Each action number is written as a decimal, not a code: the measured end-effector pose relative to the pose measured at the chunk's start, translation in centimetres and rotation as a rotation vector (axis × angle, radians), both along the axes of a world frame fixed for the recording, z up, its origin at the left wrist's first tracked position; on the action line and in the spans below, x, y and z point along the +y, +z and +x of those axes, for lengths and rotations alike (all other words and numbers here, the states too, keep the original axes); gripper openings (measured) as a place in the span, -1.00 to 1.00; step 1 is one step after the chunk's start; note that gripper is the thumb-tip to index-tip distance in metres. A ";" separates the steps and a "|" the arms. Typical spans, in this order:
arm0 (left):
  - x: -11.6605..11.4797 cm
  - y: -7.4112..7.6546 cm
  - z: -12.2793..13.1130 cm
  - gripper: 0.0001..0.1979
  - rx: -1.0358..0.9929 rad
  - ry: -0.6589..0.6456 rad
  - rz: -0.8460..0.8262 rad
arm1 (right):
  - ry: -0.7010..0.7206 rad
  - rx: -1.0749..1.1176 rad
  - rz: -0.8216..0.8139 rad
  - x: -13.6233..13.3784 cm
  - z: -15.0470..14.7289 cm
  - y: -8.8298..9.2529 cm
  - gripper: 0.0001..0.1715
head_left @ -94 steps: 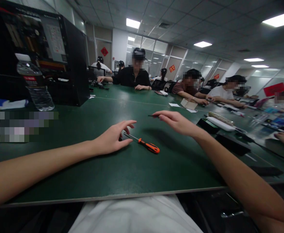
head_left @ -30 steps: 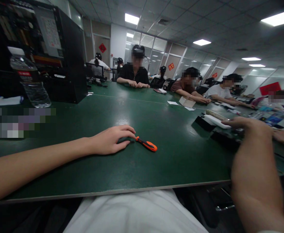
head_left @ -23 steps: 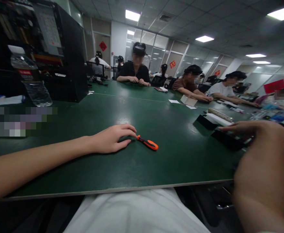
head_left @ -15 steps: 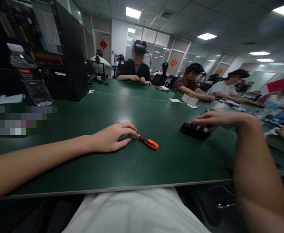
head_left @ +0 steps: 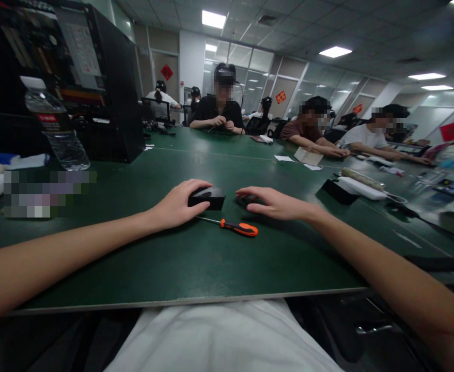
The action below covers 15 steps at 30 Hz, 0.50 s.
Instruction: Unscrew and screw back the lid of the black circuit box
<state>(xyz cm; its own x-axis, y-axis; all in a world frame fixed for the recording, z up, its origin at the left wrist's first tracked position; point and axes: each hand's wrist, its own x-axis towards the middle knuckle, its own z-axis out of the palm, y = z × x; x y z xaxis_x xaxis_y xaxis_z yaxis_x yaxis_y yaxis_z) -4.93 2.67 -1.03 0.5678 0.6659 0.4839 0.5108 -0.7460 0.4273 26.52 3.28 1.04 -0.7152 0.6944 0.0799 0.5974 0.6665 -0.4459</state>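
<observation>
My left hand [head_left: 182, 204] grips the left end of a small black box [head_left: 213, 200], thumb along its near side and fingers over the far side. The box rests on or just above the green table; its shiny top shows partly. Just to the right, my right hand [head_left: 267, 202] is open over the table with thumb and fingers apart, holding nothing. In front of both hands lies a screwdriver [head_left: 239, 227] with an orange and black handle. Its thin metal shaft points left, and the tip is hidden near my left thumb.
Another black box [head_left: 337, 192] sits to the right, beside a white object with a cord [head_left: 362, 188]. A water bottle [head_left: 62, 132] and an open computer case [head_left: 122, 93] stand at left. White papers [head_left: 284, 158] lie farther back. Several people sit around the table.
The black box that was under my right hand at the right is now at my left hand. My right hand has moved left and let go. The screwdriver has turned slightly.
</observation>
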 end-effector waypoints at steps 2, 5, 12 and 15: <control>0.2 0.0 -0.1 -0.64 0.000 -0.002 0.003 | 0.083 -0.020 0.008 -0.9 -0.9 0.2 -0.37; 0.3 -0.1 -0.1 -0.66 -0.019 -0.002 0.000 | 0.215 -0.102 0.021 -2.1 -1.8 0.5 -0.33; -0.3 0.2 0.1 -0.68 -0.029 -0.061 -0.015 | 0.265 -0.166 -0.005 -3.6 -2.6 1.7 -0.48; -0.7 0.4 0.1 -0.69 -0.023 -0.076 -0.013 | 0.218 -0.055 -0.024 -3.4 -1.8 2.6 -0.55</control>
